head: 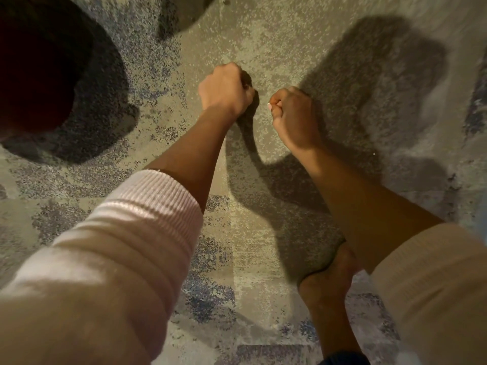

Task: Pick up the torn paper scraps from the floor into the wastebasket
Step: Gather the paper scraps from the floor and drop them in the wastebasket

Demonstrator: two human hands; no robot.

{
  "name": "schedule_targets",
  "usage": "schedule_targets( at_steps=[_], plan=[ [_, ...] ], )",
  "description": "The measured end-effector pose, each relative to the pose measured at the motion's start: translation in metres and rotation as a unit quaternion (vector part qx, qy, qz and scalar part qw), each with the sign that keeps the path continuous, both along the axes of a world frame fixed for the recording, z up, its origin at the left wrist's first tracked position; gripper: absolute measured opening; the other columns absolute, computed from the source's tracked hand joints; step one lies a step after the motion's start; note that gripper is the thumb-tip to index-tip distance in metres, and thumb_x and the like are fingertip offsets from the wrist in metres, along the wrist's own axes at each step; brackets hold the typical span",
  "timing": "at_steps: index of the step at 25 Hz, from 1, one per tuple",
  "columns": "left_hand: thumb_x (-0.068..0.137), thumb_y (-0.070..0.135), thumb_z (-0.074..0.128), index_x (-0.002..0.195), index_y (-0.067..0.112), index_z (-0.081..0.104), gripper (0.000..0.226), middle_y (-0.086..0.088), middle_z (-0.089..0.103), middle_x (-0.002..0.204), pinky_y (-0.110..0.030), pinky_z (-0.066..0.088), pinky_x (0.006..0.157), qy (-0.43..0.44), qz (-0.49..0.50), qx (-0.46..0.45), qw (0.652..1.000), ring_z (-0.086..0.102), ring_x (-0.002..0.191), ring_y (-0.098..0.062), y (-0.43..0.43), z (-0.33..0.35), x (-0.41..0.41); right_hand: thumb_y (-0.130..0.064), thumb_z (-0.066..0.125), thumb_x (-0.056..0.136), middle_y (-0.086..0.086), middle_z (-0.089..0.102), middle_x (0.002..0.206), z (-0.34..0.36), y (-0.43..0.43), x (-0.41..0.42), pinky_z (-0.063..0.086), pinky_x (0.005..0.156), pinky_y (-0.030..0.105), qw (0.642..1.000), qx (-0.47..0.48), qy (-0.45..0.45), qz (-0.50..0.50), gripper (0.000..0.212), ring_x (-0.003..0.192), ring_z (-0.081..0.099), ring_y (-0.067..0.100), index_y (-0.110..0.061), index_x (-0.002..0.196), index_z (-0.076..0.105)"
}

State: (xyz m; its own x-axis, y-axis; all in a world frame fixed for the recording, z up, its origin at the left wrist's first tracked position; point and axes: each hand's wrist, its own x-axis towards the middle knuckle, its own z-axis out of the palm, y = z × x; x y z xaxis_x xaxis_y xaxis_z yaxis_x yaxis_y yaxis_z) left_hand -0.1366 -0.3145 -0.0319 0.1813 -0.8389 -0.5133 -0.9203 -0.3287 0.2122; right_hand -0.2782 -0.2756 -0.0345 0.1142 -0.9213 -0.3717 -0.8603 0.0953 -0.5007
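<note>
As hands (259, 101) clench, mottled speckled carpet (263, 35)

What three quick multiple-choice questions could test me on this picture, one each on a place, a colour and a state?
1. Where is the dark wastebasket?
A. upper left
B. lower right
C. centre

2. What colour are the pushed-up sleeves?
A. black
B. pale pink
C. green

3. How are the left hand and right hand?
A. flat open
B. closed in fists
C. clasped together

A: it sits at the upper left edge.
B: the ribbed cuffs are pale pink.
B: both are curled shut, apart, over the carpet.
</note>
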Motion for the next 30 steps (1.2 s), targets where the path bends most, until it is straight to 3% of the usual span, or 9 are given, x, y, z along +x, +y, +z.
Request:
schedule_targets(
  at_steps=[5,8,10,13,16,22,26,30],
  plan=[
    [0.087,0.037,0.059,0.096,0.025,0.070,0.018,0.007,0.071,0.095,-0.032,0.056,0.073,0.100,0.132,-0.067,0.984,0.066,0.087,-0.015,0.033,0.034,0.029,-0.007,0.054,0.091,0.007,0.063,0.102,0.034,-0.003,0.024,0.042,0.074,0.020,0.999,-0.004,-0.028,-0.032,0.014,0.089,0.058,0.017,-0.009,0.095,0.066],
    [0.090,0.035,0.060,0.096,0.026,0.072,0.016,0.010,0.072,0.091,-0.027,0.055,0.066,0.126,0.208,-0.106,0.964,0.066,0.079,-0.009,0.066,0.064,0.054,-0.007,0.053,0.089,0.005,0.063,0.099,0.066,-0.002,0.054,0.031,0.064,0.013,0.998,-0.021,-0.026,-0.045,0.017,0.079,0.053,0.013,-0.011,0.094,0.068],
    [0.090,0.031,0.060,0.096,0.025,0.073,0.015,0.008,0.072,0.091,-0.030,0.056,0.067,0.152,0.270,-0.121,0.943,0.066,0.078,-0.010,0.080,0.084,0.071,-0.009,0.055,0.089,0.005,0.065,0.100,0.091,-0.002,0.080,0.026,0.064,0.012,0.998,-0.036,-0.028,-0.044,0.016,0.077,0.049,0.010,-0.013,0.095,0.069],
    [0.088,0.030,0.064,0.091,0.023,0.073,0.012,0.006,0.072,0.090,-0.036,0.056,0.069,0.191,0.375,-0.173,0.891,0.067,0.077,-0.012,0.088,0.127,0.100,-0.013,0.060,0.090,0.008,0.068,0.100,0.134,-0.001,0.132,0.035,0.066,0.014,0.994,-0.051,-0.091,-0.045,0.012,0.074,0.053,0.013,-0.011,0.096,0.070],
    [0.087,0.029,0.069,0.089,0.019,0.074,0.012,0.002,0.073,0.087,-0.041,0.056,0.069,0.236,0.442,-0.237,0.832,0.066,0.073,-0.015,0.083,0.176,0.123,-0.012,0.062,0.087,0.011,0.068,0.095,0.179,-0.002,0.184,0.049,0.072,0.033,0.980,-0.056,-0.176,-0.071,0.011,0.078,0.063,0.024,-0.007,0.093,0.071],
    [0.084,0.019,0.073,0.087,0.008,0.075,0.012,-0.009,0.074,0.079,-0.049,0.059,0.070,0.294,0.554,-0.358,0.692,0.071,0.073,-0.029,0.066,0.263,0.209,-0.013,0.063,0.087,0.010,0.068,0.092,0.263,-0.016,0.289,0.051,0.074,0.033,0.960,-0.102,-0.258,-0.022,0.011,0.078,0.065,0.023,-0.009,0.092,0.072],
    [0.089,0.018,0.067,0.095,0.006,0.075,0.016,0.000,0.074,0.080,-0.038,0.058,0.061,0.260,0.568,-0.376,0.684,0.069,0.062,-0.015,0.060,0.283,0.268,-0.009,0.061,0.089,0.011,0.069,0.094,0.284,-0.028,0.343,0.052,0.076,0.034,0.954,-0.122,-0.273,0.027,0.014,0.082,0.066,0.024,-0.005,0.096,0.072],
    [0.096,0.015,0.057,0.108,0.008,0.073,0.022,-0.004,0.075,0.096,-0.034,0.058,0.070,0.220,0.547,-0.347,0.729,0.068,0.067,-0.012,0.067,0.277,0.300,-0.007,0.054,0.092,0.011,0.070,0.099,0.279,-0.028,0.370,0.052,0.078,0.031,0.955,-0.124,-0.260,0.069,0.022,0.085,0.067,0.022,-0.005,0.106,0.071]
  ],
)
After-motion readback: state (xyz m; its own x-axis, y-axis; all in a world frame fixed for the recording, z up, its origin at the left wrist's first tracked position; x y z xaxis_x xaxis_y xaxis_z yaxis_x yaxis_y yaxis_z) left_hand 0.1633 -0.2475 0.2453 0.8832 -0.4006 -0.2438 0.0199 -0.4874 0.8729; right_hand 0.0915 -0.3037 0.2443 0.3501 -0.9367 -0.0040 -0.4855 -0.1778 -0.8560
